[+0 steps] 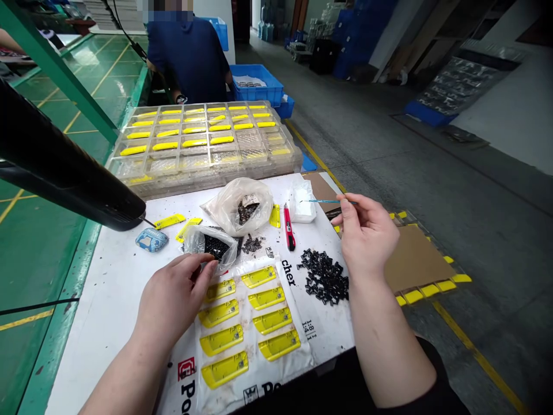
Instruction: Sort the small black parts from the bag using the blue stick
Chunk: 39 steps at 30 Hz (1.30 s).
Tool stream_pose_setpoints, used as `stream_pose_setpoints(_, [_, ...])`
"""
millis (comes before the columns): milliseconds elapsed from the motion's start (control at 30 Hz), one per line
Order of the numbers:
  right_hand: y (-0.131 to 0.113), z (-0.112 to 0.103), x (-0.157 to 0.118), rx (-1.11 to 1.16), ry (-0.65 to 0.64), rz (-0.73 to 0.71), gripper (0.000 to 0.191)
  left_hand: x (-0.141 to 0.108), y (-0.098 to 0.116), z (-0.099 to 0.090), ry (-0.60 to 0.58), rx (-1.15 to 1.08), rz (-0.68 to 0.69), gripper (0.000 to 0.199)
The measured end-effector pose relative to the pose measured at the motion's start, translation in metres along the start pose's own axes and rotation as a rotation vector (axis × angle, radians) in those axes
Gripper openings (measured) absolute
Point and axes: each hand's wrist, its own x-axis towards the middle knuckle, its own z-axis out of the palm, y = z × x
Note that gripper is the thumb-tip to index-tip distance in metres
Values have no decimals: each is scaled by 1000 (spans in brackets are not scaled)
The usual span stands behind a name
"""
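Note:
Between thumb and fingers, my right hand [367,233] grips a thin blue stick [326,201] with a fine dark tip, like a slim paintbrush. Its tip is over a small white tub [303,214]. My left hand [175,294] is at the mouth of a clear plastic bag [231,253] of small black parts, thumb and forefinger close together; whatever they pinch is hidden. Just below, yellow knife-handle-shaped shells [222,340] lie in two columns on a white printed plastic sheet [254,397]. Each shell carries a small metal piece.
Black plastic clips [324,276] lie heaped at right, beside a red utility knife [288,227]. A second bag [259,190] holds dark metal bits. Stacked compartment trays [203,167] stand behind. A black powered screwdriver [73,173] juts in from the left. Ahead sits a co-worker [188,57].

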Motion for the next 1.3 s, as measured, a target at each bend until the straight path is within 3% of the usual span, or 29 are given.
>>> stream_pose_setpoints(467, [1, 2, -4, -12, -48, 12, 25, -2, 1, -5, -32, -9, -6, 49])
stream_pose_setpoints(800, [-6, 1, -5, 30, 18, 14, 24, -1, 5, -5, -41, -14, -10, 48])
stream_pose_setpoints(933, [-11, 0, -1, 156, 73, 64, 24, -1, 4, -5, -37, -3, -4, 48])
stream_pose_setpoints(1067, [-7, -6, 7, 413, 113, 219, 25, -2, 3, -6, -22, 4, 1, 47])
stream_pose_setpoints(1167, [-5, -13, 8, 520, 0, 341, 25, -2, 5, -6, -12, -7, 17, 44])
stream_pose_setpoints(1300, [-10, -24, -11, 541, -264, 404, 24, -2, 7, -6, 16, -7, 37, 40])
